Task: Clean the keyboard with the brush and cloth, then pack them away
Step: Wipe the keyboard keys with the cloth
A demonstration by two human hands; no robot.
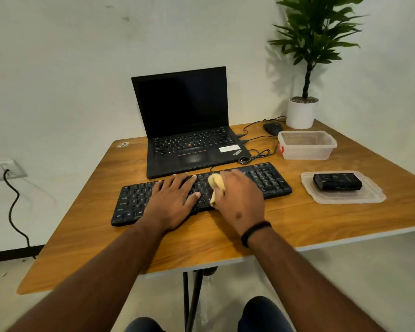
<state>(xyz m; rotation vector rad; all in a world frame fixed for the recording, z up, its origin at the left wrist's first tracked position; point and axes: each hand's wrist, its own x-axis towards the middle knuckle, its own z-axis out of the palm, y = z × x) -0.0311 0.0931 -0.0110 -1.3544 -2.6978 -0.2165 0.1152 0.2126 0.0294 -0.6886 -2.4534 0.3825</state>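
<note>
A black keyboard [268, 179] lies across the wooden table [106, 236] in front of a laptop. My left hand [171, 200] rests flat on the keyboard's left-middle keys with fingers spread. My right hand [240, 197] grips a bunched yellow cloth [216, 185] and presses it onto the keys at the middle of the keyboard. A black brush case [337, 181] sits on a clear plastic lid [374, 197] to the right. Behind it stands the open clear plastic container [307, 149].
An open black laptop [185, 121] stands behind the keyboard, with a coiled cable [254, 156] beside it. A black mouse [272, 128] and a potted plant [301, 113] sit at the back right corner. A wall socket with a black cord [12, 204] is at the left.
</note>
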